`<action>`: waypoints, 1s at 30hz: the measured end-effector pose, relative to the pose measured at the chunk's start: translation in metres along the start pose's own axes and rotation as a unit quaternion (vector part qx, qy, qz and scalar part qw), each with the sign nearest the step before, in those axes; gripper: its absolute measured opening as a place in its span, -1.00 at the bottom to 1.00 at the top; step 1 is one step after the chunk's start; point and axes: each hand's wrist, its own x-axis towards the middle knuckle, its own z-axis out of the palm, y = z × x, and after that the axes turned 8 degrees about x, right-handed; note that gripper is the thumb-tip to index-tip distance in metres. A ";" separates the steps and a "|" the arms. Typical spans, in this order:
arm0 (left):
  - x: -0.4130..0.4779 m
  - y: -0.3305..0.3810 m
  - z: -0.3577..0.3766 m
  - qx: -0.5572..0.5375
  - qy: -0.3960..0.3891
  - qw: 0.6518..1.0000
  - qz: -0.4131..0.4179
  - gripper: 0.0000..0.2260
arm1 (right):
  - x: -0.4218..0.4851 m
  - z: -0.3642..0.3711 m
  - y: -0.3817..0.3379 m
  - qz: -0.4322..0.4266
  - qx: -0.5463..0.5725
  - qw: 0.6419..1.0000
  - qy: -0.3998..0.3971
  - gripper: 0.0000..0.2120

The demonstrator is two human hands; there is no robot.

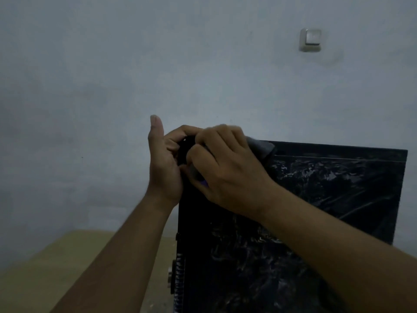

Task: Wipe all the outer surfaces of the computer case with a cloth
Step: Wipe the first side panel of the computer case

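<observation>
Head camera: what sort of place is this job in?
Likely a plain indoor room, perhaps at home: a bare painted wall, a wall switch, and a wooden table carrying the black computer case.

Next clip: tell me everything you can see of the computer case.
The computer case is black and looks like metal. It stands on a tan table. Its broad side panel faces the camera and is covered in whitish streaks and smears. Slotted openings show low on its left edge. The left hand grips its top left corner, thumb raised. The right hand holds a grey cloth against that same corner.
</observation>
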 end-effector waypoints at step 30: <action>0.000 0.000 -0.008 0.024 -0.007 1.000 -0.010 -0.18 | -0.008 0.010 -0.018 0.053 0.047 0.997 0.003 -0.90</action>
